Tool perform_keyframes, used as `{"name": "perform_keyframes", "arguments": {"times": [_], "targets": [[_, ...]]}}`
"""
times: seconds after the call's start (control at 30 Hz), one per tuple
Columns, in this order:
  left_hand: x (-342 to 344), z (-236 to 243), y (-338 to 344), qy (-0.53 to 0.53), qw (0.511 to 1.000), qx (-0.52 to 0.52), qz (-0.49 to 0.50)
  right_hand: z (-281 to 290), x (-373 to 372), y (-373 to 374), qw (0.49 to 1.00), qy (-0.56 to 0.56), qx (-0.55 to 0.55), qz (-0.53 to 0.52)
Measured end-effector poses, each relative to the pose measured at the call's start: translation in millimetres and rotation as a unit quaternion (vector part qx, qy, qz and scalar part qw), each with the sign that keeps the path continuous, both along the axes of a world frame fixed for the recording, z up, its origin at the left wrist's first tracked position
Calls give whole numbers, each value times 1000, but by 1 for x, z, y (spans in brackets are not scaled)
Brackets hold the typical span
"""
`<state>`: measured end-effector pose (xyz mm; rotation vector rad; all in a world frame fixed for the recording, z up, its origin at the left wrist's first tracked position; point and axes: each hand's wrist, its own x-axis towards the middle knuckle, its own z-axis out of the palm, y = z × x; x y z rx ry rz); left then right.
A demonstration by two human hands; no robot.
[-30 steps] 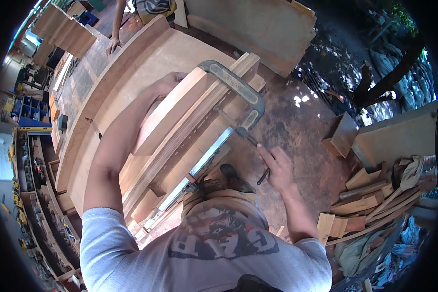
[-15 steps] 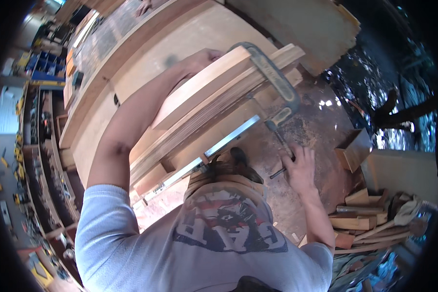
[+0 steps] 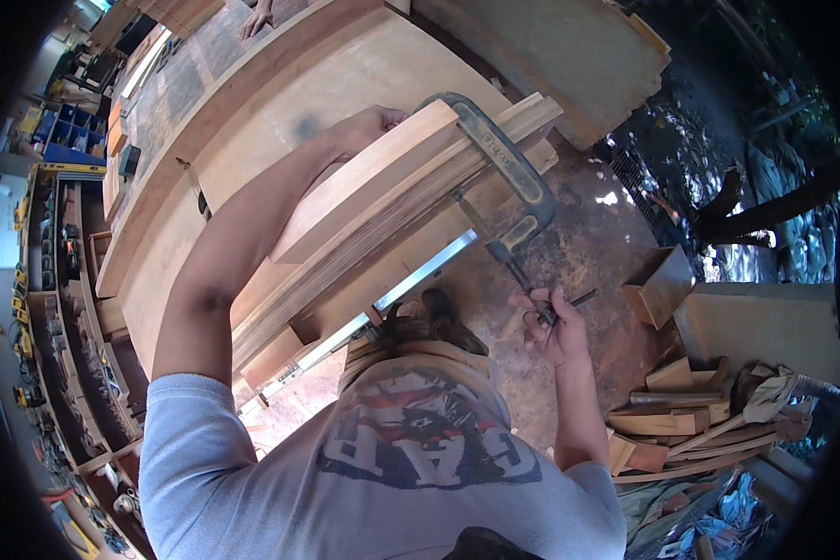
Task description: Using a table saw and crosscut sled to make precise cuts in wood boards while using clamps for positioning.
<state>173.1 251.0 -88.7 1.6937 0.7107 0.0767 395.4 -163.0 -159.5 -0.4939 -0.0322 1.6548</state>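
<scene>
A large dark C-clamp [image 3: 509,159] spans a thick pale wooden block [image 3: 373,177] and a stack of long boards [image 3: 345,229] beneath it. From the clamp's lower end its threaded screw points toward me, with a thin crossbar [image 3: 583,298] through it. My right hand [image 3: 560,327] has its fingers curled round this screw handle, palm turned up. On the far side of the block rests my left hand [image 3: 369,131], its fingers mostly hidden behind the wood near the clamp's upper end. A silver bar clamp [image 3: 420,271] runs below the boards, close to my waist.
A broad wooden panel [image 3: 383,70] with a raised curved edge lies beyond the block. Tool shelves [image 3: 84,308] line the left. Wood offcuts [image 3: 672,415] and an open wooden box [image 3: 660,285] are at right. Another person's hand [image 3: 257,19] rests on the far bench.
My right hand has turned over from palm down to palm up on the screw handle, and the crossbar's angle has changed. The whole view has shifted slightly; my left hand stays behind the block.
</scene>
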Motion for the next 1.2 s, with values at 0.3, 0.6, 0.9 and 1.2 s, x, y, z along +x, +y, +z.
{"name": "perform_keyframes", "arguments": {"times": [0.3, 0.6, 0.9, 1.2], "targets": [[-9, 5, 12, 57, 992, 100, -49, 44, -4, -1, 862, -433, -168, -206], [-202, 111, -89, -67, 924, 199, 318, 128, -40, 61, 404, -844, 77, -344], [-419, 20, -238, 331, 799, 119, 488, 170, -186, 236, 340, -849, 405, 4], [-444, 2, -197, 169, 901, -70, 393, 132, -313, 437, 205, -799, 319, 466]]}}
